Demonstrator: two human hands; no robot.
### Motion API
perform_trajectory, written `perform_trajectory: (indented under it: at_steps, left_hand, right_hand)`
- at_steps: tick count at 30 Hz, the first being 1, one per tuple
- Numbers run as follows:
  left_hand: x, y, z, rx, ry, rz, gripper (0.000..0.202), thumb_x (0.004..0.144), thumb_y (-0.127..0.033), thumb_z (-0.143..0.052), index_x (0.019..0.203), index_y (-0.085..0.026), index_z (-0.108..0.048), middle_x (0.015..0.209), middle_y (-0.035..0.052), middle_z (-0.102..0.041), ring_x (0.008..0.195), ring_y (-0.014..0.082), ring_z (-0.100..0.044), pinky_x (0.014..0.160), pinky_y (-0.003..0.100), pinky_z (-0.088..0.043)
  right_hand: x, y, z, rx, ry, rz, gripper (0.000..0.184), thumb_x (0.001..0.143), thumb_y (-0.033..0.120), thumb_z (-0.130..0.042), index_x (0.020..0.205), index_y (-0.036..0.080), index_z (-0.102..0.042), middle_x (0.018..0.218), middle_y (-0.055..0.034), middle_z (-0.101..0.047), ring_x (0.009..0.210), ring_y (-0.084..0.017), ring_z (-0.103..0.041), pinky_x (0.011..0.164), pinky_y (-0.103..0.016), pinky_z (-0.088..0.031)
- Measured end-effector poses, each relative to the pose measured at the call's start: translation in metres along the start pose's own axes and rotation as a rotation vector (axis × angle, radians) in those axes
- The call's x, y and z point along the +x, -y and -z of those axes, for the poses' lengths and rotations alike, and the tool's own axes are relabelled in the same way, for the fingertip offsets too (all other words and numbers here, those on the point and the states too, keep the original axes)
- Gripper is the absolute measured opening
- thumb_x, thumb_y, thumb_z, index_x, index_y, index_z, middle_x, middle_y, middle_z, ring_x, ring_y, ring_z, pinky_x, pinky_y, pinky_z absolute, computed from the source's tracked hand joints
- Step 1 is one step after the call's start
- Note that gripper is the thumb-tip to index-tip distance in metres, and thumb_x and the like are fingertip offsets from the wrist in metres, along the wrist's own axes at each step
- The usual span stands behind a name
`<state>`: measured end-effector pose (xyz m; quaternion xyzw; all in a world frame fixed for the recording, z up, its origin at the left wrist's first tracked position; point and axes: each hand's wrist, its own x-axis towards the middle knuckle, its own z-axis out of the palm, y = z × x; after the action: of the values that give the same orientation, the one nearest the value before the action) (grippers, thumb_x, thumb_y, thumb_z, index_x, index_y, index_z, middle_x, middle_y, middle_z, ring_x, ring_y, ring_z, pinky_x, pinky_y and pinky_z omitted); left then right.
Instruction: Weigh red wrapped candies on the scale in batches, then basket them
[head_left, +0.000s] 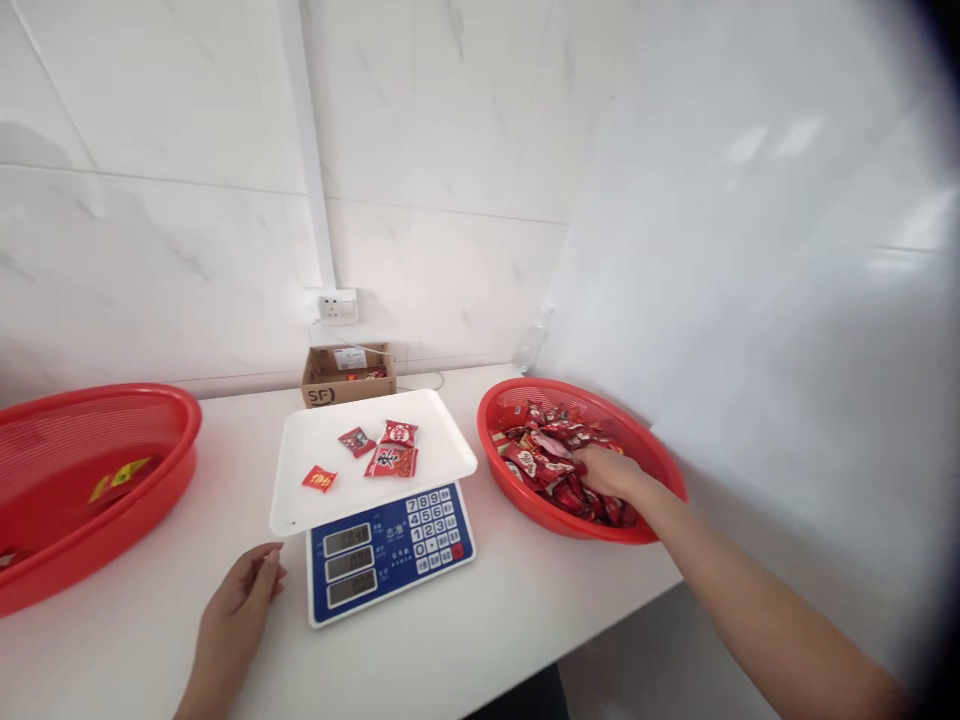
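My right hand (606, 472) reaches into the right red basket (517, 498), among many small red snack packets (551, 445). Its fingertips are hidden by the packets, so I cannot tell whether they grip one. On the table just left of the scale rests my left hand (241, 590), fingers curled in and thumb against them, with nothing visible in it. The blue and white digital scale (390, 550) carries a white tray (442, 420). Several small red packets lie on that tray, among them a larger packet (391, 461) and a small one (319, 479) set apart at the left.
Another red basket (169, 480) stands at the left, with a yellow and red packet (122, 480) inside. Behind the scale sits an open cardboard box (349, 393) near a wall socket (337, 306). Walls border the white table (510, 620) at the back and right.
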<state>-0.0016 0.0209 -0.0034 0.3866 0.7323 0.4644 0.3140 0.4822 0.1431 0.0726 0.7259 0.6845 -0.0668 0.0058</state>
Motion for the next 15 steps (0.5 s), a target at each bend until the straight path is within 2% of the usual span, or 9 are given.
perform_trajectory:
  at_steps: [3,7,9,12,15]
  left_hand:
    - [-0.0049,-0.0068,0.0007,-0.018,-0.005,0.001,0.059,0.058,-0.067,-0.053,0.093,-0.020,-0.060,0.072,0.0014,-0.062,0.069,0.0195,-0.061,0.072,0.035,-0.051]
    - [-0.0080,-0.0112,0.0014,-0.008,0.007,0.014,0.059,0.058,-0.067,-0.051,0.092,-0.019,-0.060,0.070,0.0010,-0.061,0.068,0.0185,-0.060,0.071,0.034,-0.051]
    - [-0.0084,-0.0113,0.0014,-0.005,0.010,0.014,0.058,0.059,-0.066,-0.051,0.093,-0.019,-0.059,0.071,0.0008,-0.061,0.068,0.0178,-0.059,0.070,0.033,-0.050]
    - [-0.0090,-0.0100,0.0014,-0.008,0.014,-0.007,0.054,0.062,-0.064,-0.051,0.093,-0.020,-0.059,0.070,0.0004,-0.061,0.067,0.0169,-0.058,0.070,0.032,-0.050]
    - [-0.0104,-0.0097,0.0014,-0.017,0.022,-0.020,0.052,0.064,-0.062,-0.051,0.093,-0.020,-0.059,0.070,0.0002,-0.060,0.067,0.0164,-0.058,0.070,0.031,-0.049]
  right_hand:
    - [-0.0022,0.0040,0.0026,-0.105,0.111,0.016,0.030,0.068,0.011,-0.049,0.086,0.023,-0.069,0.100,-0.0120,-0.067,0.088,-0.029,-0.063,0.065,-0.034,-0.044]
    - [-0.0025,0.0025,0.0037,-0.121,0.093,-0.014,0.025,0.076,0.019,-0.044,0.086,0.022,-0.067,0.092,-0.0113,-0.068,0.084,-0.028,-0.063,0.066,-0.035,-0.044]
    - [-0.0012,0.0000,0.0027,-0.116,0.050,-0.015,0.028,0.079,0.023,-0.044,0.095,0.022,-0.066,0.102,-0.0129,-0.065,0.089,-0.029,-0.062,0.069,-0.036,-0.045]
    - [0.0006,-0.0009,0.0003,-0.166,0.061,-0.045,0.038,0.077,0.020,-0.045,0.111,0.024,-0.062,0.126,-0.0143,-0.053,0.097,-0.032,-0.060,0.071,-0.039,-0.046]
    - [0.0014,0.0026,-0.0015,-0.201,0.152,-0.059,0.049,0.075,0.014,-0.044,0.121,0.026,-0.057,0.125,-0.0137,-0.055,0.099,-0.033,-0.059,0.073,-0.042,-0.046]
